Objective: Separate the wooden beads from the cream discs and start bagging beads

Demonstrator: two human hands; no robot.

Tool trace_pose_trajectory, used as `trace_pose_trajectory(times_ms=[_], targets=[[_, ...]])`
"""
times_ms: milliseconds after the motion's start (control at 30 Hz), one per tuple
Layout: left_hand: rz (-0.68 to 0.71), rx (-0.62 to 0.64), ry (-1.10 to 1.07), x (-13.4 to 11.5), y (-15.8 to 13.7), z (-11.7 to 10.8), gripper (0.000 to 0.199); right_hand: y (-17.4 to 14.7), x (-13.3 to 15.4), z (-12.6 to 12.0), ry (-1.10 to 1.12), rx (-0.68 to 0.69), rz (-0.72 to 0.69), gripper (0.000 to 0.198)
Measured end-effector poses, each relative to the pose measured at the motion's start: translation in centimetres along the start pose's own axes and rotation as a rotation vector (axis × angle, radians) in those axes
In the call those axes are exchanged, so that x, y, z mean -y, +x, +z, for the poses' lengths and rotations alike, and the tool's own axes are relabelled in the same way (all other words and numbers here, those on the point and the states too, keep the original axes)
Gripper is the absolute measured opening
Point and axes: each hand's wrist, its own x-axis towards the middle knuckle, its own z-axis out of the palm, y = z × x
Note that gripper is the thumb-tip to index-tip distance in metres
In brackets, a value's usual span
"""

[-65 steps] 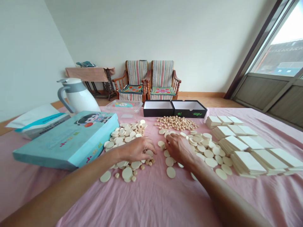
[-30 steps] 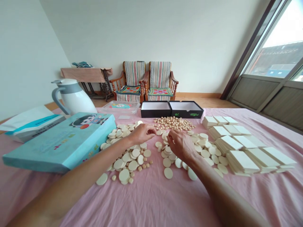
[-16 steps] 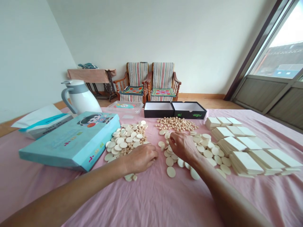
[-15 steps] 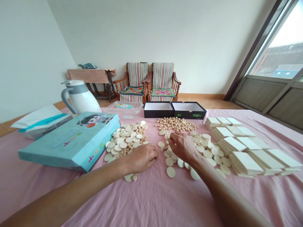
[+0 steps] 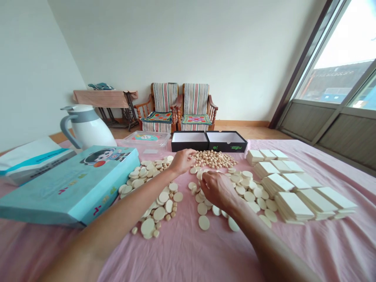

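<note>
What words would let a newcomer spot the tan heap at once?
On the pink tablecloth, find two open black boxes at the back. Just in front, beside the left hand, lies the tan heap, chunky and bead-like, unlike the flat, paler discs nearby.

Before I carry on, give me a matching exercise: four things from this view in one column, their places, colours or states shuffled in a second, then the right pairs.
Things
1. Left hand
2. Right hand
3. Jug
4. Rectangles

Places, colours, states
A. at the right disc pile
B. stacked in rows
C. at the left end of the bead pile
D. white and grey

Pairs: 1-C, 2-A, 3-D, 4-B
</note>
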Motion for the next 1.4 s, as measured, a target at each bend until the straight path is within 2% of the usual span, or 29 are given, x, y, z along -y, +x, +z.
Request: trace_pose_trajectory(times_ms=[133, 300, 467, 600, 833, 1067, 1267, 1400], targets=[[-0.035, -0.06, 0.068, 1.9, -0.1, -1.9, 0.022, 0.0, 0.8, -0.2, 0.025, 0.02, -0.045, 0.021], [-0.111, 0.066, 0.237, 5.5, -1.9, -5.7, 0.022, -0.6, 3.4, 0.0, 0.031, 0.088, -0.167, 0.023], [-0.088, 0.195, 0.386, 6.5, -3.5, -7.0, 0.021, -2.4, 6.5, 0.4, -0.011, 0.11, -0.343, 0.019], [-0.035, 0.217, 0.507, 6.0, -3.6, -6.6, 0.026, -3.8, 7.1, 1.0, 0.015, 0.081, -0.395, 0.014], [-0.051, 0.248, 0.498, 6.9, -2.8, -5.7, 0.026, -4.3, 6.1, 2.4, 0.084, 0.03, -0.35, 0.016], [-0.131, 0.147, 0.433, 6.5, -2.2, -5.9, 0.019, -3.8, 5.9, 2.4, 0.12, 0.027, -0.364, 0.017], [-0.114, 0.104, 0.311, 4.6, 1.0, -2.4, 0.017, -4.1, 5.8, 2.1, 0.137, 0.065, -0.352, 0.017], [-0.106, 0.078, 0.268, 4.3, 2.7, -1.1, 0.029, -4.1, 5.7, 1.9, 0.148, 0.086, -0.342, 0.016]])
